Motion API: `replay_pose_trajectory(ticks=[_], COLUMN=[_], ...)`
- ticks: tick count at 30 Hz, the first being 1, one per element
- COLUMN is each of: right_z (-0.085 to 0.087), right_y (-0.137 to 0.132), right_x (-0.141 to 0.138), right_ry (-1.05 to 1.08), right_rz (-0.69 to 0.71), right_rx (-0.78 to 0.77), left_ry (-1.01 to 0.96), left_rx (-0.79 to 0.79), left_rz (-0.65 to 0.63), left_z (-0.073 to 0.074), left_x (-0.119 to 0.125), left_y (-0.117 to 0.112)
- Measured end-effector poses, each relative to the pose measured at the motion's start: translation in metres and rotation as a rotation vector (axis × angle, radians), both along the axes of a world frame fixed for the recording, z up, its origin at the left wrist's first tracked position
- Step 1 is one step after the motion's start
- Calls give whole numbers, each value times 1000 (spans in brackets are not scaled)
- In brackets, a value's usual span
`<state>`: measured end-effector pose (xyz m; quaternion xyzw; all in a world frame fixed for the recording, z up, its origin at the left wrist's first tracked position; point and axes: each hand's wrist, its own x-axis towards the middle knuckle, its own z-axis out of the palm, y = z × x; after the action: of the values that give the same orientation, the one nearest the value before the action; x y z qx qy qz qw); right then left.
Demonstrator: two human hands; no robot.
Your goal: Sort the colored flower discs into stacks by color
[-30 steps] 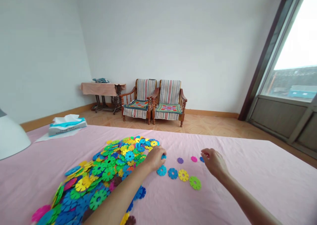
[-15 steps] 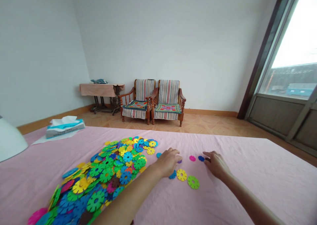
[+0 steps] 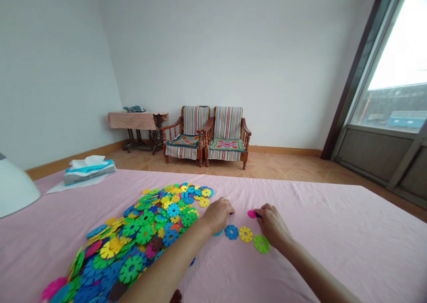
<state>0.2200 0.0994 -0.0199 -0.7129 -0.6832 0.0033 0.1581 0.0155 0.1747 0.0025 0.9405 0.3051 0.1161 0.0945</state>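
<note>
My left hand (image 3: pixel 218 214) is closed beside the pile, palm down, with a sliver of a purple notched plastic disc (image 3: pixel 232 213) at its fingertips. My right hand (image 3: pixel 271 224) has its fingers pressed together on a dark blue notched disc (image 3: pixel 258 215), mostly hidden by them. Touching or nearly touching that disc is a small pink disc (image 3: pixel 251 214). Nearer me lie a blue disc (image 3: pixel 231 232), a yellow disc (image 3: pixel 246 234) and a light green disc (image 3: pixel 261 244) in a row. A light blue disc (image 3: pixel 218 233) is partly covered by my left hand.
A large heap of mixed notched discs (image 3: pixel 145 223) spreads left of and beneath my left forearm. On the pink cloth (image 3: pixel 316 214) a tissue box (image 3: pixel 89 171) stands at the far left, near a white rounded object (image 3: pixel 16 189). Two wooden chairs (image 3: pixel 227 134) stand beyond.
My left hand has drawn left and closed, the purple disc shifting with it. My right hand has moved left with the dark blue disc, up to the pink one.
</note>
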Motion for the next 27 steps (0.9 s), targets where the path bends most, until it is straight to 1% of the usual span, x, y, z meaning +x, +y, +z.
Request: replay_pose_trajectory(ticks=[3,5,7,9,11,13,14,16,18,20,25,27], right_z=[3,8,13,12,4,-12,-21,-36,-44,-45,-31,-24], right_y=[6,4,-6,-26,-52,-77,-87,-101,-105,-102,-90,-86], right_x=[-12,-17,-19,-19,-18,-17,-17,-16,-16,-16,-17,-17], right_ry=[12,19,29,29,-16,-139,-203,-299,-341,-343,-286,-240], right_rz=[18,21,19,49,130,197,234,288,281,236,179,134], right_rx=[9,20,37,83,181,289,326,377,406,404,264,208], left_ry=[17,15,3,-14,-30,-34,-29,-7,8,16,32,32], left_rx=[35,52,64,71,72,73,79,68,57,58,79,79], left_rz=[-9,0,10,4,-28,-70,-99,-116,-104,-77,-9,5], left_z=[3,7,11,15,16,15,14,12,11,11,11,11], left_x=[-3,-5,-9,-13,-18,-21,-21,-21,-17,-12,2,4], left_y=[-2,-6,-15,-31,-51,-72,-81,-95,-103,-108,-114,-116])
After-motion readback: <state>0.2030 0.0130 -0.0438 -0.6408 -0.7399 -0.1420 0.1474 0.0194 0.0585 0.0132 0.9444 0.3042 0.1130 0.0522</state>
